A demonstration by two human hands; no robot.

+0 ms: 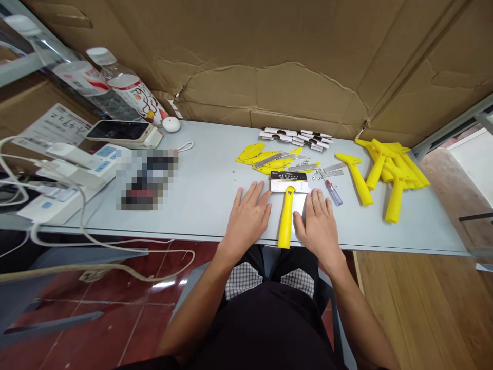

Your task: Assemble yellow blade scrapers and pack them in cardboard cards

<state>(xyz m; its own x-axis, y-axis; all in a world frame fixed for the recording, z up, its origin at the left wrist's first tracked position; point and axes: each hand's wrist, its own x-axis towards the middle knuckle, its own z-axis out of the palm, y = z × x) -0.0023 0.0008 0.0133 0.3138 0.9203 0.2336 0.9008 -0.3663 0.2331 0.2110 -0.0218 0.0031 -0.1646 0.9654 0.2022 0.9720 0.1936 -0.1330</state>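
Observation:
A scraper with a yellow handle (285,221) lies between my hands, its handle end at the table's front edge. A black-and-white card sleeve (289,182) covers its head. My left hand (249,213) rests flat on the table to its left, fingers stretched out. On the other side, my right hand (318,221) also lies flat, its fingertips close to the sleeve's right end. Neither hand holds anything. Beyond the sleeve are yellow plastic plates (250,152), metal blades (304,167) and small screws. A screwdriver (334,193) with a clear handle lies just past my right hand.
Several yellow scraper handles (396,198) are piled at the right. Folded card sleeves (295,137) lie at the back by the cardboard wall (269,97). At the left stand plastic bottles (133,90), a phone (119,132), a power strip (82,180) and loose cables.

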